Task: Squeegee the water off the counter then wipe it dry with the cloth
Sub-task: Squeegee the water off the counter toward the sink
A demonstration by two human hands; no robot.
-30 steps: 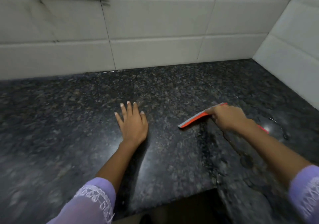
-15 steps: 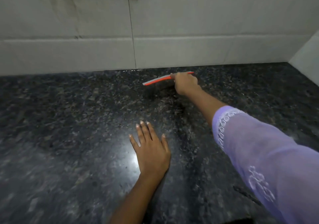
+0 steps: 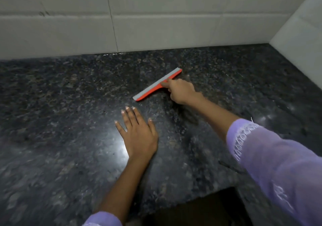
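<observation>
An orange squeegee [image 3: 153, 88] with a grey rubber blade lies slanted on the dark speckled granite counter [image 3: 61, 104], blade edge down. My right hand [image 3: 181, 91] grips its handle, which the fingers hide. My left hand [image 3: 137, 133] rests flat on the counter, fingers spread, just in front of the blade's left end. The counter shines with a bright glare beside my left hand. No cloth is in view.
White tiled walls [image 3: 156, 16] close off the counter at the back and on the right [image 3: 299, 39], meeting in a corner. A few water drops glint along the back joint [image 3: 113, 53]. The counter's front edge has a dark cut-out [image 3: 209, 206] near me.
My right hand has pulled the squeegee back from the rear wall toward me and turned it to a steeper slant. My left hand has stayed flat on the counter.
</observation>
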